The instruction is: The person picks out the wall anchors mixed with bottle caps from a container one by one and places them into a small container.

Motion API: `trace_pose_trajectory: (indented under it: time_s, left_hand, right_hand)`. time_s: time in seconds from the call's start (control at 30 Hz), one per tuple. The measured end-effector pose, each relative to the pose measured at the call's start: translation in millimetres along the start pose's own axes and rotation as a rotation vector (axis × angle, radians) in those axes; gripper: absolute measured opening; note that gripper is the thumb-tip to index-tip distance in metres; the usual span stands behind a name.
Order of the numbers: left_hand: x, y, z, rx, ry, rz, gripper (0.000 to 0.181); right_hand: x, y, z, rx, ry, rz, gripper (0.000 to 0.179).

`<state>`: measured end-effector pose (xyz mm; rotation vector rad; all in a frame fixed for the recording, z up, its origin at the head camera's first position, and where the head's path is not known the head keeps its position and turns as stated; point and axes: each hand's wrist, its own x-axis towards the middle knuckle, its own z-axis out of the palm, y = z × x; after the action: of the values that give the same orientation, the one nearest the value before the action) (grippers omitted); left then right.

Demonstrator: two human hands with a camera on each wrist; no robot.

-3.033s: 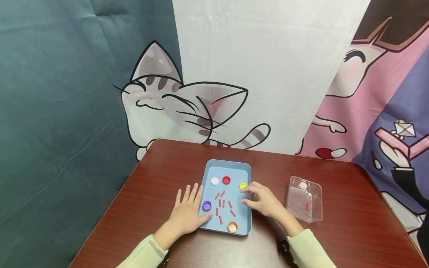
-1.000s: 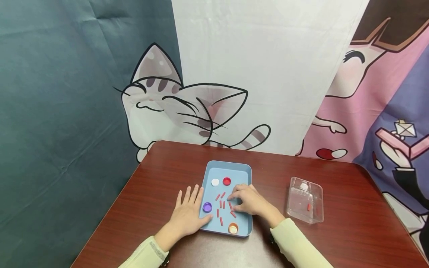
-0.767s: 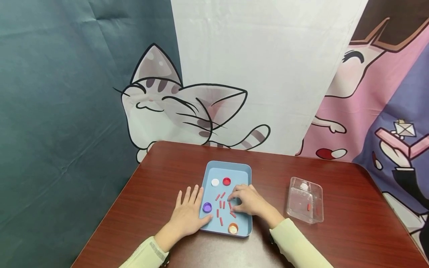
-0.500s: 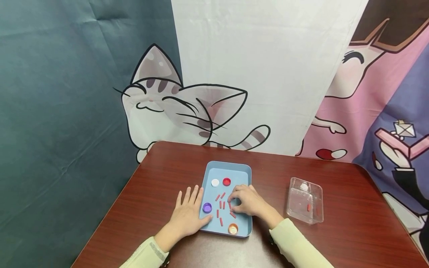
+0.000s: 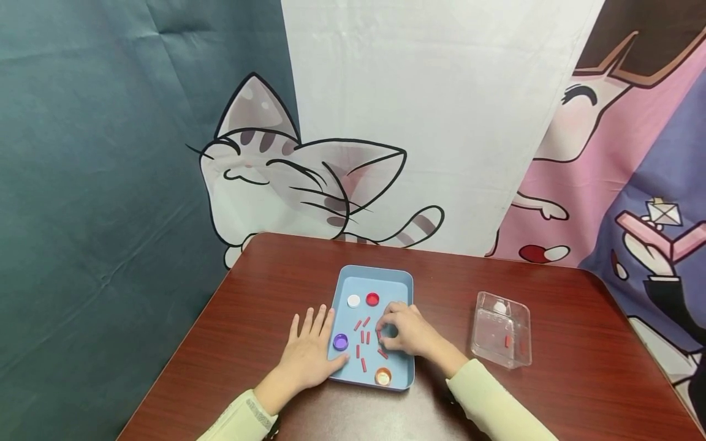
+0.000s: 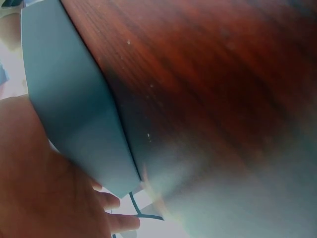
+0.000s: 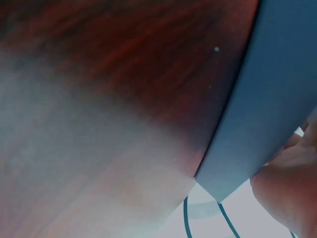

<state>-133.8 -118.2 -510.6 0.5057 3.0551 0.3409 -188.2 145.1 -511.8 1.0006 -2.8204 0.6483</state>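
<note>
A blue tray (image 5: 380, 283) holds several small red sticks (image 5: 358, 351) scattered in its middle. My left hand (image 5: 309, 352) lies with fingers spread at its left edge, thumb over the rim beside a purple cap (image 5: 340, 342). Inside the tray, my right hand (image 5: 408, 331) pinches one red stick (image 5: 379, 335) between thumb and index finger. In both wrist views the tray's outer wall (image 6: 69, 94) blocks sight of the inside. Of the right hand, only part (image 7: 282, 188) shows past that wall.
White (image 5: 353, 301) and red (image 5: 372, 299) caps sit toward the tray's far end, an orange cap (image 5: 383, 376) at its near right corner. A clear plastic box (image 5: 485, 349) with a red piece inside stands to the right on the brown table (image 5: 287, 269).
My right hand has moved from the tray's right edge in to the sticks, its fingers closing on one and lifting it slightly. It now covers the yellow cap. The left hand stays put.
</note>
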Motion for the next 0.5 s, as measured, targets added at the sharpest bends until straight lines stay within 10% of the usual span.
trace_pose_trajectory:
  time_s: [0.5]
  left_hand:
    - [0.0, 0.0, -0.6, 0.004, 0.008, 0.006, 0.097]
  right_hand:
    - [-21.9, 11.4, -32.1, 0.12, 0.137, 0.012, 0.014]
